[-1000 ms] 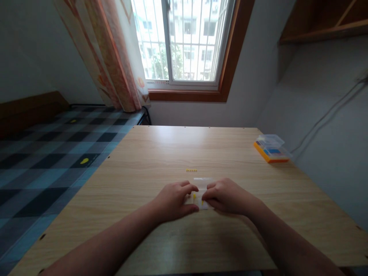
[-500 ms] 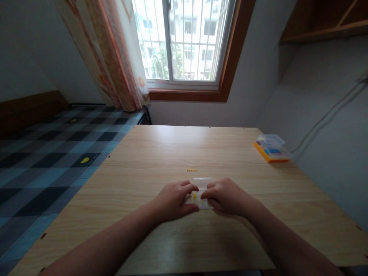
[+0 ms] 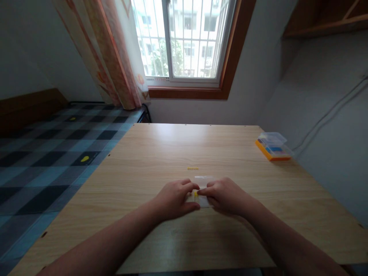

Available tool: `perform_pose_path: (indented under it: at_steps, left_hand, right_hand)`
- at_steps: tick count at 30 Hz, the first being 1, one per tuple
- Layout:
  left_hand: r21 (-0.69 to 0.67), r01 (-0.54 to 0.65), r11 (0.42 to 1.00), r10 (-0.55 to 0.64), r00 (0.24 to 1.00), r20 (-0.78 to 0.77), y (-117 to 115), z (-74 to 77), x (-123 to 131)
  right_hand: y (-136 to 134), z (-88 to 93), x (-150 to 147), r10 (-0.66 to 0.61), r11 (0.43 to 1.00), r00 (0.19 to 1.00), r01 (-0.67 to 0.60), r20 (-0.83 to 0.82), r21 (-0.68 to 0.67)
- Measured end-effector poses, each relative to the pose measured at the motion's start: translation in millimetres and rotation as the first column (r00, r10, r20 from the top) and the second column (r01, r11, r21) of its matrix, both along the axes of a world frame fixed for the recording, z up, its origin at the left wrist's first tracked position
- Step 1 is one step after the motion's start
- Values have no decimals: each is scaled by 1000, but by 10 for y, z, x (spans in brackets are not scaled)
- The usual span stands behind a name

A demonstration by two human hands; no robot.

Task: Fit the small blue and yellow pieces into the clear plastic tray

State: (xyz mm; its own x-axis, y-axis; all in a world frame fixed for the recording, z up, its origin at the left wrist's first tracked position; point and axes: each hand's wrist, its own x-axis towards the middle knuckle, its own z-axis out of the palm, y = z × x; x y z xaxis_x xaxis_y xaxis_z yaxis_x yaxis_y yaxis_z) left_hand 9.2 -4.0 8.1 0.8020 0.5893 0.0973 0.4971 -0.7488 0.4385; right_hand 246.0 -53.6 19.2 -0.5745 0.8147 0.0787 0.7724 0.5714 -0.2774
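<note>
Head cam's all there is, so here goes: the thing in play is a small clear plastic piece (image 3: pixel 205 201) flat on the worktop (image 3: pixel 161 153), between the two hands, with a tiny yellow bit (image 3: pixel 196 194) on or in it, can't tell which. Left hand (image 3: pixel 175 200) has its fingers and thumb parted in a wide C around the left end; no idea if they're actually pinching. Right hand (image 3: pixel 228 196) has its index finger stretched out to the yellow bit, the rest curled, and I can't tell if anything's gripped. I'd guess the plastic is super light, thin, kinda slick and easy to crease, so pin it by the edges. The yellow bit's probably stiff but fiddly, so fingertips only, nudging from the side.
</note>
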Motion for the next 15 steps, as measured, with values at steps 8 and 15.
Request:
perform_pose_path:
  at_steps: [8, 15]
  left_hand:
    - [8, 6, 1000, -6, 1000, 5, 6, -3, 2]
    - [17, 2, 1000, -2, 1000, -8, -16, 15, 12]
  right_hand:
    - [-11, 8, 11, 18, 999, 1000, -19, -14, -26]
    - [-23, 4, -10, 19, 999, 1000, -19, -9, -40]
